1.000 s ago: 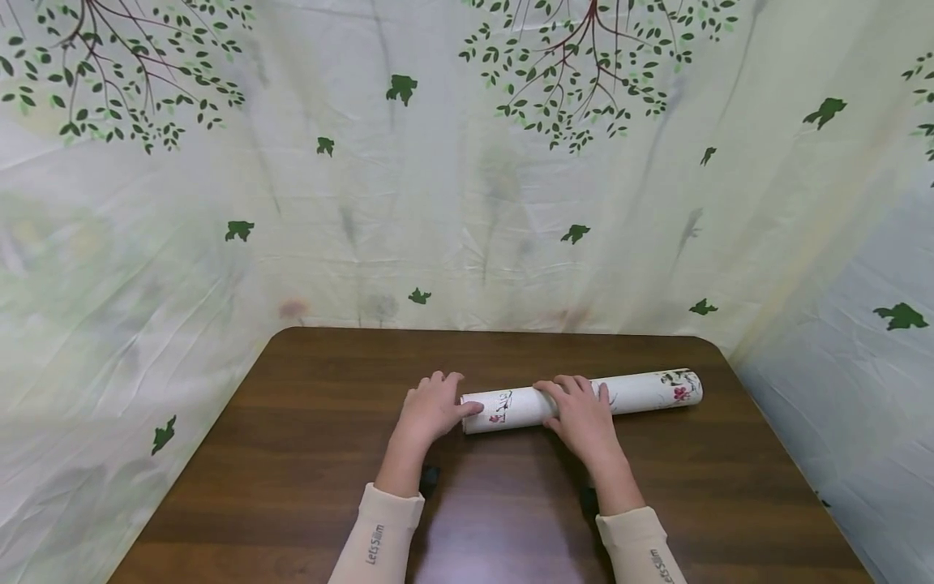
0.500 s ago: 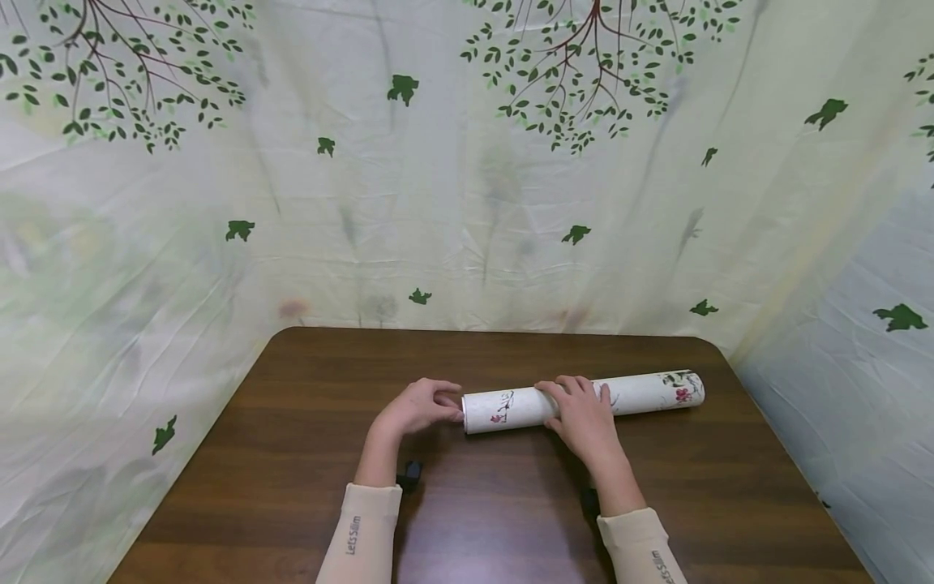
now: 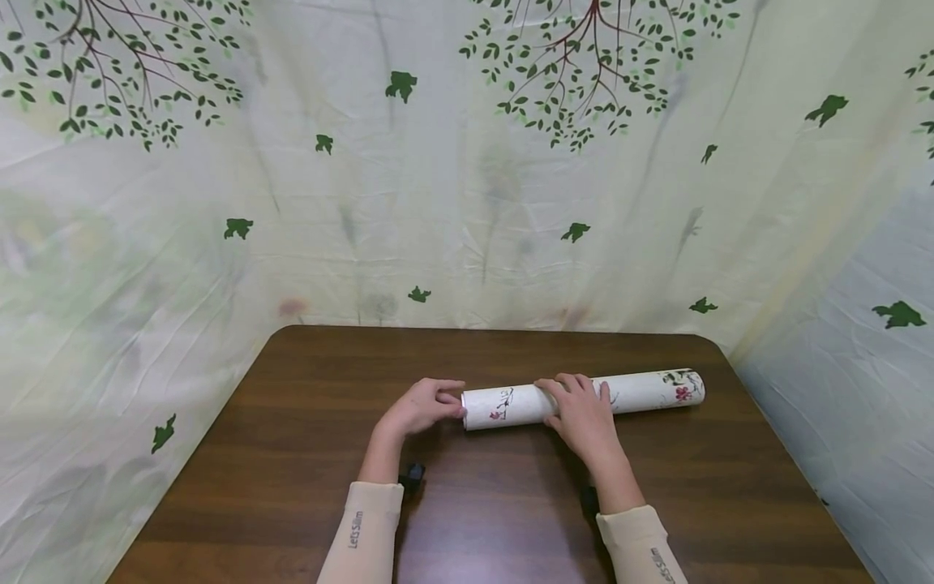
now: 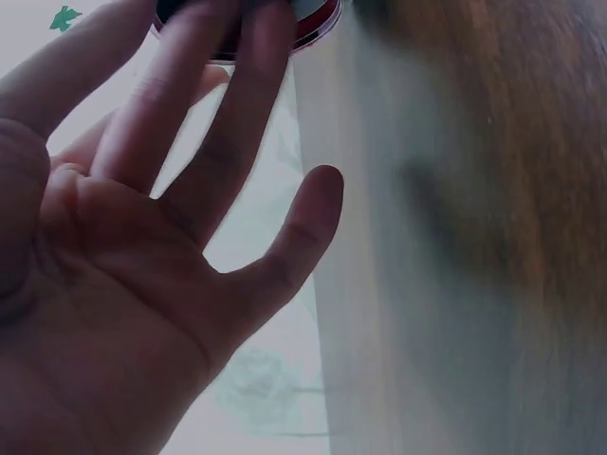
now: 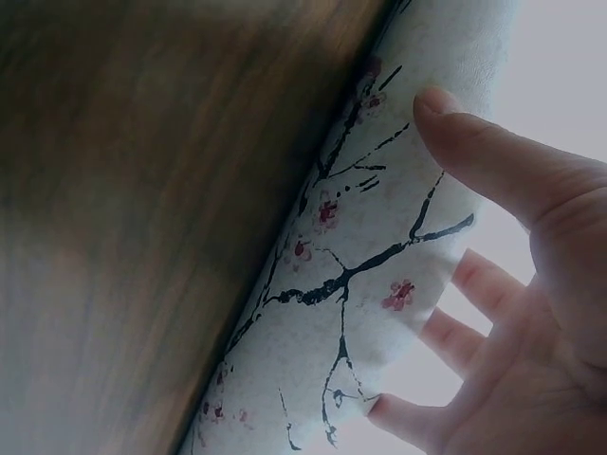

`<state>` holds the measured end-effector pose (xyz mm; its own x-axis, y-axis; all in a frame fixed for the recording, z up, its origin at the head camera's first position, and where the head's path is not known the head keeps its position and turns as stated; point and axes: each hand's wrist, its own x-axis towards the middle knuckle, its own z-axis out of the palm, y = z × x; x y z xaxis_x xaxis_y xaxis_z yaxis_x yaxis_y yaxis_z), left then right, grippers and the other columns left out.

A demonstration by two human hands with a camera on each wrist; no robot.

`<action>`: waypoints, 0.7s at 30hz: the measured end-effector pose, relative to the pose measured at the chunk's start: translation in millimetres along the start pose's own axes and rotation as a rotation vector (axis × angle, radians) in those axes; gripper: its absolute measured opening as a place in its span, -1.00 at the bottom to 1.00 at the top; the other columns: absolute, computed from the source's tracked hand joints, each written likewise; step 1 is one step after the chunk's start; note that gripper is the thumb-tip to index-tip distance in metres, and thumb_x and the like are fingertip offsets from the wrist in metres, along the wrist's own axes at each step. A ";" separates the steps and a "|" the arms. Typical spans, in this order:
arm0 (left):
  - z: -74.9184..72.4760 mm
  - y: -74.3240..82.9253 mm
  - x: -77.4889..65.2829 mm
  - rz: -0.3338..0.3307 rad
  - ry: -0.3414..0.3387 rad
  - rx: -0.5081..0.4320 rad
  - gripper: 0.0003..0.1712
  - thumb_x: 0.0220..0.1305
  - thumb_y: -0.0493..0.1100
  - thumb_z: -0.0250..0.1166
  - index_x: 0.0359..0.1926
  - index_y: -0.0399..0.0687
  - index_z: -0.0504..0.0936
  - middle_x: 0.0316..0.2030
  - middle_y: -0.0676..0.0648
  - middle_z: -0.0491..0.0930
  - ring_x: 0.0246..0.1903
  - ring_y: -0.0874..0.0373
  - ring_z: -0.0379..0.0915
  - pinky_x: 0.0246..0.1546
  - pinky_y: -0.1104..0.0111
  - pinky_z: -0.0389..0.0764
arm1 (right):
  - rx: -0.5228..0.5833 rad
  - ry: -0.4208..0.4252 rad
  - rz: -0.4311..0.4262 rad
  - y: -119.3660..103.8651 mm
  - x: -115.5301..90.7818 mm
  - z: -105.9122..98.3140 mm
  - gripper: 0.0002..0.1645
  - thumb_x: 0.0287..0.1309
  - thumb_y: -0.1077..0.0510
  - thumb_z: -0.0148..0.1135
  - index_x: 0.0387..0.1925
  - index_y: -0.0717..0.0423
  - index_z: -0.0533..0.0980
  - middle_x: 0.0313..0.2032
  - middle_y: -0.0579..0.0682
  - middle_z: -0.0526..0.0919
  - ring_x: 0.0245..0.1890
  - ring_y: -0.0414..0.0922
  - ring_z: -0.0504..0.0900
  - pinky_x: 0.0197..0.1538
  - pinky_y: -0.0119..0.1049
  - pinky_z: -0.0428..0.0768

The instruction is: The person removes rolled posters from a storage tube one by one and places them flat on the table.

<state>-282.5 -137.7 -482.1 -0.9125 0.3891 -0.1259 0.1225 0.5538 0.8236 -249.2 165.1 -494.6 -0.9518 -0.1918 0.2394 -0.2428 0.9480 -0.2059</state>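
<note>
A white tube [image 3: 649, 393] printed with dark branches and red blossoms lies slantwise on the brown table. My right hand [image 3: 582, 410] holds its middle from above, thumb on one side and fingertips on the other. The right wrist view shows the printed surface [image 5: 351, 275] between thumb and fingers. At the tube's left end is my left hand [image 3: 422, 407], its fingers loosely extended and the fingertips right at the end. In the left wrist view, that round end [image 4: 318, 24] looks dark inside with a reddish rim. The tips of the left fingers are cut off at the top there.
The brown wooden table [image 3: 306, 454] has rounded far corners. Behind it and along both sides hangs a pale curtain [image 3: 452, 203] printed with branches and green leaves. A small dark device [image 3: 412, 477] sits at the left wrist, another [image 3: 589, 500] at the right.
My left hand has let go of the tube's left end, where its thumb lay on top, and shifted left to just beside the end face. My right hand and the tube hardly move.
</note>
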 end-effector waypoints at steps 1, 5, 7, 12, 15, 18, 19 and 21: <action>0.1 0.4 0.1 0.003 0.002 -0.001 -0.31 0.33 -0.16 0.44 0.44 -0.26 0.53 -0.06 -0.17 0.84 0.03 0.09 0.75 0.00 0.29 0.61 | -0.001 0.001 0.002 -0.2 0.2 0.0 -0.27 0.14 0.03 0.61 0.34 -0.33 0.56 0.29 0.04 0.62 0.41 0.22 0.44 0.41 0.58 0.22; 0.3 1.2 0.8 0.003 0.009 -0.004 -0.36 0.32 -0.15 0.42 0.39 -0.22 0.59 -0.11 -0.14 0.86 -0.06 0.18 0.74 -0.12 0.39 0.53 | -0.008 -0.002 0.012 -0.8 1.1 0.6 -0.27 0.15 0.02 0.61 0.34 -0.34 0.56 0.30 0.04 0.61 0.41 0.21 0.44 0.42 0.58 0.22; 0.6 0.2 1.5 -0.004 0.017 0.003 -0.37 0.32 -0.15 0.43 0.38 -0.21 0.60 -0.12 -0.13 0.86 -0.07 0.21 0.73 -0.14 0.40 0.53 | -0.013 -0.003 0.013 -0.9 1.6 1.0 -0.27 0.15 0.02 0.61 0.34 -0.35 0.55 0.30 0.04 0.61 0.42 0.21 0.43 0.42 0.58 0.22; 0.9 -1.6 2.4 -0.017 0.033 0.019 -0.40 0.32 -0.15 0.45 0.36 -0.17 0.63 -0.14 -0.12 0.86 -0.11 0.22 0.72 -0.16 0.40 0.50 | -0.016 -0.001 0.011 -1.2 2.3 1.5 -0.27 0.16 0.00 0.60 0.35 -0.35 0.55 0.30 0.03 0.61 0.42 0.20 0.44 0.41 0.56 0.23; 1.0 -1.8 2.2 -0.009 0.033 0.020 -0.40 0.32 -0.16 0.45 0.36 -0.19 0.63 -0.18 -0.12 0.87 -0.12 0.23 0.72 -0.16 0.40 0.48 | -0.014 -0.001 0.013 -1.0 2.4 1.7 -0.27 0.16 0.00 0.60 0.35 -0.35 0.55 0.30 0.04 0.61 0.41 0.20 0.44 0.41 0.55 0.24; 1.1 -2.4 2.6 -0.003 0.028 0.007 -0.39 0.32 -0.17 0.45 0.36 -0.21 0.62 -0.22 -0.11 0.87 -0.13 0.24 0.73 -0.15 0.40 0.48 | -0.011 -0.001 0.016 -0.3 2.5 1.7 -0.27 0.16 0.00 0.60 0.35 -0.35 0.55 0.31 0.04 0.61 0.42 0.20 0.43 0.42 0.56 0.23; 1.2 -2.6 2.9 -0.001 0.026 0.002 -0.39 0.33 -0.17 0.45 0.37 -0.22 0.62 -0.23 -0.11 0.87 -0.13 0.23 0.74 -0.14 0.41 0.48 | -0.009 -0.001 0.017 -0.1 2.4 1.6 -0.27 0.16 0.00 0.60 0.36 -0.34 0.55 0.31 0.04 0.61 0.42 0.21 0.43 0.42 0.56 0.22; 1.4 -2.8 3.4 -0.005 0.026 -0.006 -0.40 0.34 -0.18 0.44 0.37 -0.21 0.62 -0.24 -0.10 0.87 -0.13 0.23 0.75 -0.14 0.41 0.48 | -0.004 -0.001 0.020 0.2 2.3 1.5 -0.26 0.16 0.01 0.60 0.36 -0.34 0.55 0.31 0.05 0.60 0.42 0.21 0.43 0.42 0.57 0.21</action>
<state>-285.5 -136.9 -485.5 -0.9228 0.3675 -0.1159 0.1158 0.5512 0.8263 -251.7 164.5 -495.6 -0.9565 -0.1732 0.2346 -0.2232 0.9526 -0.2067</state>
